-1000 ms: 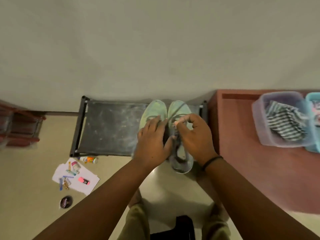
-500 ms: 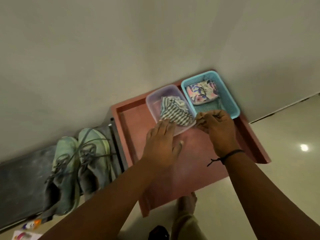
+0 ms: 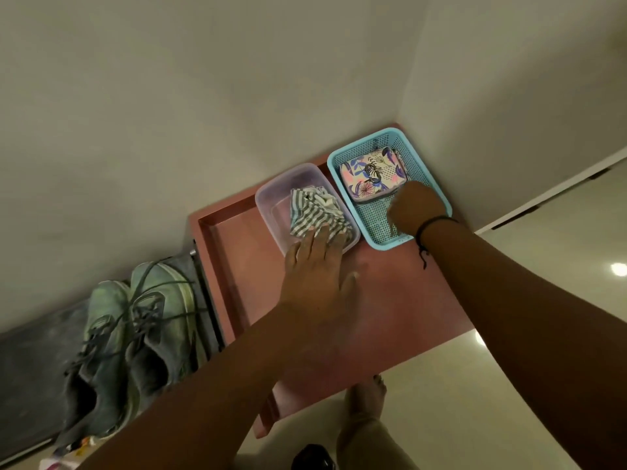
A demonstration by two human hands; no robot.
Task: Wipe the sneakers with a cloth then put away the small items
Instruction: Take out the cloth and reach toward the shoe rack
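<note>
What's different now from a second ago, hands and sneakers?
Both hands left the sneakers, which sit side by side on the dark stand. The left hand now lies with straight fingers on the striped cloth in the clear tub. The right hand moved on into the blue basket, beside the patterned pouch. Tub, basket and pouch stayed put.

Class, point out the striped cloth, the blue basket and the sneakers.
striped cloth [image 3: 314, 212]: head view, middle of its folds.
blue basket [image 3: 342, 154]: head view, far left rim.
sneakers [image 3: 149, 320]: head view, laced upper.
</note>
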